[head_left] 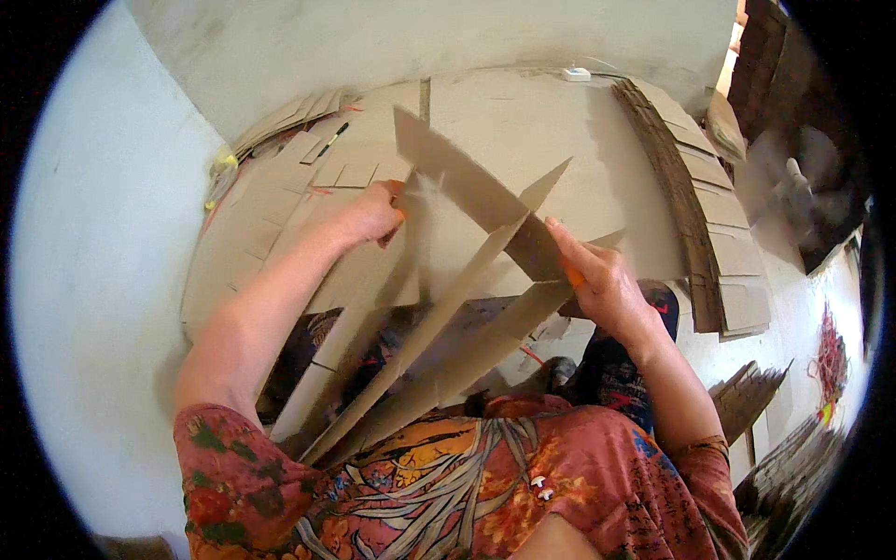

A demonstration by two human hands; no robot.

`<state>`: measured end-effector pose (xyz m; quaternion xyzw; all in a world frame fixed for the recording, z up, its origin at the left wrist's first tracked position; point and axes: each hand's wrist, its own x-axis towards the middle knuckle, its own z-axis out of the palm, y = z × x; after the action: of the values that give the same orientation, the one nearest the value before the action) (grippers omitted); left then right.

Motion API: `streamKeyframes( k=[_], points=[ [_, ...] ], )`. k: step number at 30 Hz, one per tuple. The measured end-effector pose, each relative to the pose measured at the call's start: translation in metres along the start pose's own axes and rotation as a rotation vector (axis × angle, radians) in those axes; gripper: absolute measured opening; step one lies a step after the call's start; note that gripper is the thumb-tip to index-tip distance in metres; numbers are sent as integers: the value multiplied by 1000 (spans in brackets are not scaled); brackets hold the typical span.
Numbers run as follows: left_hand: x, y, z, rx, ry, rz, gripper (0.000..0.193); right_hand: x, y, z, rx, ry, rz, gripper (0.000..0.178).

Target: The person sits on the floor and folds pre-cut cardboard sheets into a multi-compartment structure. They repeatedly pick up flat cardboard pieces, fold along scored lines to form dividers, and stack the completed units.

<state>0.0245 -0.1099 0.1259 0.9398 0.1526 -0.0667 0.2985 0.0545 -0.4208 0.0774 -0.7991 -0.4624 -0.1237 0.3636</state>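
Slotted cardboard strips are crossed into an open divider in front of me. A broad cross strip [457,179] slants from upper left to lower right, and long strips [420,341] run from it back toward my lap. My right hand [605,285] is closed on the cross strip's right end, thumb on its upper edge. My left hand [376,215] pinches the far end of another long strip [397,266], which is blurred by motion. Whether that strip touches the cross strip I cannot tell. Orange shows at the fingers of both hands.
On the pale work surface [504,117], slotted cardboard sheets [247,219] lie at left with a dark pen [331,140]. Stacked strips [728,210] and a brown cardboard stack [667,177] line the right side. A small white box [577,74] sits far back; a fan [789,191] stands right.
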Motion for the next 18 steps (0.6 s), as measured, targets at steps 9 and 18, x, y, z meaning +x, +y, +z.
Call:
streamKeyframes(
  k=[9,18],
  points=[
    [-11,42,23,-286,-210,207,37,-10,27,-6,60,-152,163,48],
    [114,-84,7,398,195,289,40,36,102,-35,-240,-132,316,44]
  ],
)
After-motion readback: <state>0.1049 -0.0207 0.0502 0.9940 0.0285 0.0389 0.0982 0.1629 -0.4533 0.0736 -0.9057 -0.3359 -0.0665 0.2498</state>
